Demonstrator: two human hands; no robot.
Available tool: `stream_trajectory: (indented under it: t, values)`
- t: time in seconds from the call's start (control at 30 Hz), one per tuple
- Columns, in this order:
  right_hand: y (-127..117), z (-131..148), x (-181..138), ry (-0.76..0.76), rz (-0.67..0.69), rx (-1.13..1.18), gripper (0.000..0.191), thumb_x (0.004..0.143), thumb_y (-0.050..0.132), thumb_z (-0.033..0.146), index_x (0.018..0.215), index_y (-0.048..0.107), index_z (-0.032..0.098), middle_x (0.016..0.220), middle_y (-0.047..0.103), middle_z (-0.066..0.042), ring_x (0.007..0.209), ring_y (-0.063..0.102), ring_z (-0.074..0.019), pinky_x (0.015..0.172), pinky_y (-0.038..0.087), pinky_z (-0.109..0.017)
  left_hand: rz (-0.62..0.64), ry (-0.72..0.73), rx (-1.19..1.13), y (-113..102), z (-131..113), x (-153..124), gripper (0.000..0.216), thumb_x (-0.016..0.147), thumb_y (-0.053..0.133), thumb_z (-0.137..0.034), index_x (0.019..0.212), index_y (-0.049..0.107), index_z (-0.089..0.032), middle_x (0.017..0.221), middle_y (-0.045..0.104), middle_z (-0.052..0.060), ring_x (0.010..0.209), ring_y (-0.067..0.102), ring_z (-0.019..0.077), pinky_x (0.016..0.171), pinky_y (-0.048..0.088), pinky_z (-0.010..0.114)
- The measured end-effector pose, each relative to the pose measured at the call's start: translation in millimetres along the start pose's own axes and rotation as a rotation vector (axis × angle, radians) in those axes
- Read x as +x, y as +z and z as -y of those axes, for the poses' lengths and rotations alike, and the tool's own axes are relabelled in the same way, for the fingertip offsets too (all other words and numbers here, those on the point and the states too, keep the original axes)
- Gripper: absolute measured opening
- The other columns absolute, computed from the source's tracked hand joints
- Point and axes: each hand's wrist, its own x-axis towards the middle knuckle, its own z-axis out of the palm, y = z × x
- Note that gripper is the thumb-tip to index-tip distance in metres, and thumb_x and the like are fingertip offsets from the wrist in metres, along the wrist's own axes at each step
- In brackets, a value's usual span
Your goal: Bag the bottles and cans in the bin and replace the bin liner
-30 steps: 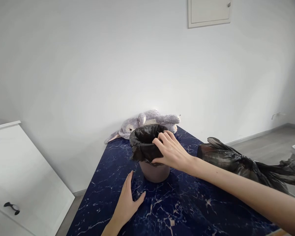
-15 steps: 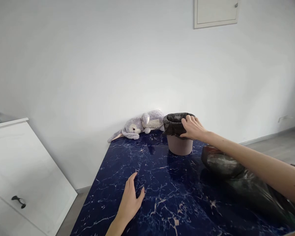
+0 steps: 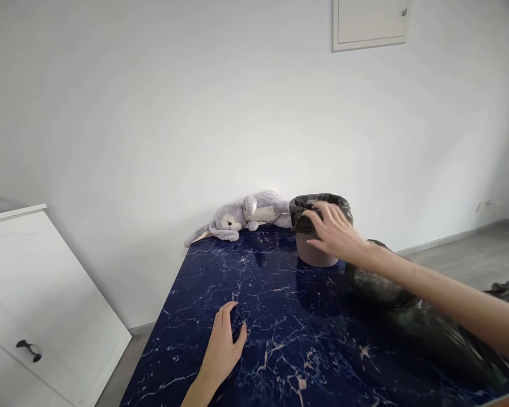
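Head view: a smooth, rounded bin [image 3: 316, 254], its rim wrapped in crinkled black plastic liner [image 3: 301, 221], stands near the far end of a glossy blue table [image 3: 246, 282] with marble-like veins, beside a fuzzy gray stuffed rabbit [image 3: 229, 219]. A blurred right hand [image 3: 331, 229] spreads curved fingers at the bin, contact unclear; the left hand [image 3: 223, 346] parts thumb and fingers nearer the camera.

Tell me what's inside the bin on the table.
A black bag lines the bin, folded over its top. The bag's near edge and the right hand hide the bottom; anything there can't be seen.
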Motion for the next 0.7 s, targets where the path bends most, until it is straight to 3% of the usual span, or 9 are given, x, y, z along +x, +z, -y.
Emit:
stream_trajectory:
  t: [0.1,0.17,0.23,0.3,0.4,0.53,0.7]
  values:
    - [-6,55,-47,-0.18,-0.036,0.402,0.045,0.1,0.059,0.037,0.143,0.052,0.024,0.152,0.05,-0.017,0.146,0.045,-0.0372,0.121,0.043,-0.057,-0.003,0.0,0.031,1,0,0,0.046,0.107,0.041,-0.047,0.15,0.041,-0.029,0.157,0.051,0.014,0.146,0.052,0.0343,0.117,0.049,0.058]
    - [8,86,-82,-0.241,0.098,0.606,0.042,0.101,0.06,0.046,0.139,0.058,0.028,0.153,0.053,-0.012,0.151,0.043,-0.0345,0.122,0.045,-0.053,0.007,0.003,0.06,2,0,1,0.047,0.108,0.04,-0.048,0.15,0.043,-0.029,0.159,0.05,0.013,0.148,0.05,0.0336,0.118,0.048,0.057]
    - [33,105,-111,-0.215,0.232,0.733,0.05,0.101,0.06,0.053,0.145,0.057,0.031,0.161,0.05,-0.01,0.156,0.036,-0.0364,0.123,0.044,-0.057,0.028,0.006,0.095,3,1,4,0.048,0.108,0.039,-0.051,0.15,0.046,-0.028,0.163,0.048,0.013,0.152,0.046,0.0336,0.12,0.046,0.057]
    - [61,114,-129,-0.154,0.358,0.781,0.061,0.102,0.056,0.059,0.157,0.05,0.033,0.168,0.042,-0.009,0.158,0.031,-0.0389,0.125,0.039,-0.063,0.049,0.003,0.133,4,4,11,0.053,0.107,0.038,-0.054,0.151,0.048,-0.026,0.166,0.046,0.012,0.156,0.04,0.0343,0.123,0.042,0.059]
    - [89,118,-135,-0.028,0.47,0.775,0.067,0.107,0.04,0.065,0.165,0.038,0.033,0.174,0.028,-0.005,0.161,0.02,-0.0356,0.131,0.024,-0.062,0.074,-0.016,0.187,6,10,25,0.063,0.107,0.036,-0.058,0.157,0.047,-0.021,0.169,0.042,0.014,0.159,0.033,0.0354,0.127,0.033,0.062]
    - [91,121,-131,0.027,0.545,0.704,0.075,0.108,0.022,0.069,0.167,0.032,0.025,0.176,0.018,-0.003,0.164,0.01,-0.0274,0.135,0.01,-0.051,0.108,-0.041,0.247,12,17,36,0.073,0.107,0.032,-0.062,0.162,0.042,-0.015,0.173,0.032,0.013,0.162,0.023,0.0335,0.132,0.022,0.057]
    - [87,126,-133,0.032,0.534,0.656,0.075,0.108,0.019,0.069,0.167,0.031,0.025,0.176,0.017,-0.001,0.164,0.011,-0.0241,0.135,0.01,-0.047,0.133,-0.039,0.298,16,19,34,0.074,0.108,0.028,-0.063,0.164,0.041,-0.017,0.174,0.029,0.008,0.163,0.019,0.0312,0.133,0.021,0.054]
